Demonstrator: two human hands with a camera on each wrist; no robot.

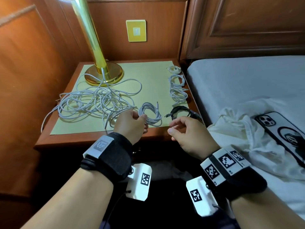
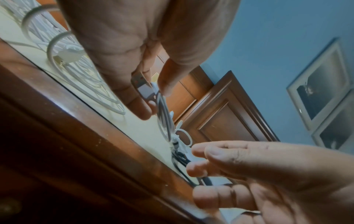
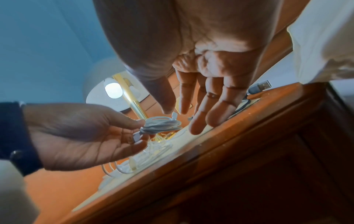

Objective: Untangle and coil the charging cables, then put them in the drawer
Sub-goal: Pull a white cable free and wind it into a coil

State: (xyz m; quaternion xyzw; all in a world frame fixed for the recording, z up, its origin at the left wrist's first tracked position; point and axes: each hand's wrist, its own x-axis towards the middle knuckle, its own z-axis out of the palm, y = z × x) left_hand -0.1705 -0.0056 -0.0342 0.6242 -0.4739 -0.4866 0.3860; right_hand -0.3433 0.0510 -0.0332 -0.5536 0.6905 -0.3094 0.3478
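A: We have the white coiled cable [image 1: 151, 115] pinched in our left hand [image 1: 130, 125], thumb and fingertips closed on its near-left side beside the USB plug [image 2: 140, 87]. It hangs just over the near edge of the nightstand [image 1: 69, 139], right of the tangled white cables [image 1: 97, 103].

B: Nothing ties the loops. If we loosen that pinch, we judge they could spring apart, or the free end could drop into the tangle and snag.

A: Our right hand [image 1: 188, 133] is empty, fingers relaxed and spread, close to the coil but apart from it.

B: The black coiled cable [image 1: 180, 113] lies just beyond those fingers; a careless reach might knock it off the right edge.

A: The coil looks tight, several grey-white loops stacked evenly. Three more white coils [image 1: 177, 85] sit along the far right.

B: We can't see any drawer front clearly.
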